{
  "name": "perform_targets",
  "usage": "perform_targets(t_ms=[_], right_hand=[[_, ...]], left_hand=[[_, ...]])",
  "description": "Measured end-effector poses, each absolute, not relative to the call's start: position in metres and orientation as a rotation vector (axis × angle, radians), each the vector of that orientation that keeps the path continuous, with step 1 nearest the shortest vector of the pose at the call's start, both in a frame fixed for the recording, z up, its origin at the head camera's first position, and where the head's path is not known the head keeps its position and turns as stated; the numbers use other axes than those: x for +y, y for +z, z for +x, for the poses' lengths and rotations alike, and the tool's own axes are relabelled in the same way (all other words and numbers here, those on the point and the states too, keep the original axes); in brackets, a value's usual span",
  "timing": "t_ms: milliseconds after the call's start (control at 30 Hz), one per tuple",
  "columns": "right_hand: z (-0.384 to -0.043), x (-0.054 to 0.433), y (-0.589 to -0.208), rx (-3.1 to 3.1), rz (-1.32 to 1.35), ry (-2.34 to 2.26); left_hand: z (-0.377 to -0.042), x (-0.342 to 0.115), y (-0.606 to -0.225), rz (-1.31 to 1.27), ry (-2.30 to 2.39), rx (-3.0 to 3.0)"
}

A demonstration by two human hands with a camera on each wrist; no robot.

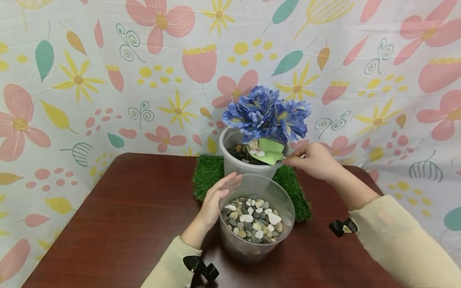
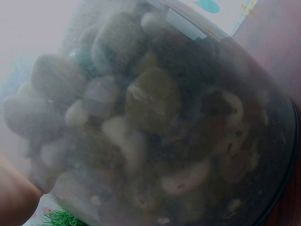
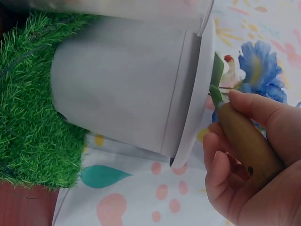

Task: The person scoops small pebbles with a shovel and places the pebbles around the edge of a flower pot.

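right hand [image 1: 312, 161] grips green trowel [image 1: 272, 150] over gray flowerpot [image 3: 122, 84]; left hand [image 1: 211, 205], fingers extended, touches the clear tub [image 1: 245, 252] in front of it. tipping the blade could spill what seem white pebbles [image 1: 259, 153].

We see a white fabric backdrop [image 1: 187, 74] hanging behind a dark reddish-brown wood-grain table [image 1: 144, 212] with rounded far corners. Across the cloth we make out printed coral-pink blossoms [image 1: 161, 22], yellow starburst flowers [image 1: 78, 80], teal leaves [image 1: 45, 60] and curling spiral sprigs [image 1: 129, 41]. On the tabletop, toward the far edge, we find a green artificial-grass mat [image 1: 208, 176].
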State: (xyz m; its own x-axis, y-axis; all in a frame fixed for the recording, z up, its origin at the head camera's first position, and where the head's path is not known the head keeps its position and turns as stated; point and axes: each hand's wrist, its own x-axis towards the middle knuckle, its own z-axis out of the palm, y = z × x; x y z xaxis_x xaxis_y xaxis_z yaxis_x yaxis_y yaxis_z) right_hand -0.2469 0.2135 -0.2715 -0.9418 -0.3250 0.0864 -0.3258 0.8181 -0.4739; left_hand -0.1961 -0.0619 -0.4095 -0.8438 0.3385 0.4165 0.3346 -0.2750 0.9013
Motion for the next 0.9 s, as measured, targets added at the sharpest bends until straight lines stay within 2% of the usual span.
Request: perform_targets(t_ms=[900], right_hand=[[-0.237,0.202,-0.275,-2.888,0.544,0.597]], left_hand=[[-0.196,-0.062,-0.411,0.867,2.347,1.896]])
